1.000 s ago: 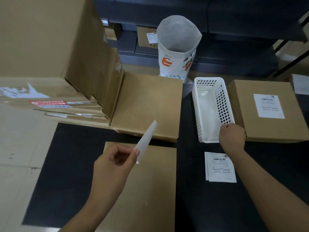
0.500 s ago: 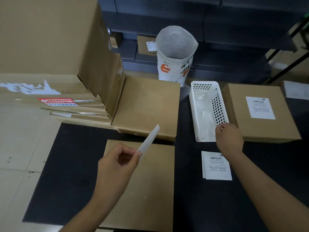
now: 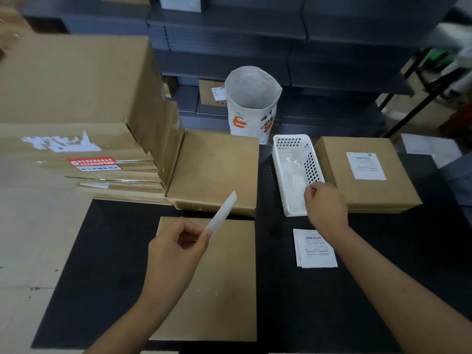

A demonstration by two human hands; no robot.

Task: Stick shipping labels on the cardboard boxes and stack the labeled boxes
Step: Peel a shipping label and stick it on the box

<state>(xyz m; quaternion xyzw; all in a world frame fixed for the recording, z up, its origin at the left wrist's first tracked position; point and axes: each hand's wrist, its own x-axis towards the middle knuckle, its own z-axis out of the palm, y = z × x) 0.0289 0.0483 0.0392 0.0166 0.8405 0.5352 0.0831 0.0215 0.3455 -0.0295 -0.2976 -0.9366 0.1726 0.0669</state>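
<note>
We see the black table (image 3: pixel 357 302) filling the lower part of the frame, with a dark shelving unit (image 3: pixel 332 60) across the top. At upper left a large opened carton (image 3: pixel 71 80) stands on a stack of flattened cardboard (image 3: pixel 76 159). Just right of it lies a flat unlabeled box (image 3: pixel 217 169), and below that, at lower centre, a second unlabeled box (image 3: pixel 222 290) rests on the table. At right of centre a labeled box (image 3: pixel 362 198) carries a white shipping label (image 3: pixel 365 166) on its top. Behind the boxes, at upper centre, stands a white woven sack (image 3: pixel 252 103) with orange printing, its mouth open. Between the upper flat box and the labeled box sits a white perforated basket (image 3: pixel 281 172). Below the basket, a small pile of printed labels (image 3: pixel 315 251) lies on the table. Our left hand (image 3: pixel 176 249) pinches a white label strip (image 3: pixel 223 210) between thumb and fingertips, holding it tilted in the air above the lower box. Our right hand (image 3: pixel 327 205) hangs at the basket's near right corner, fingers curled together; we cannot tell whether it grips anything.
</note>
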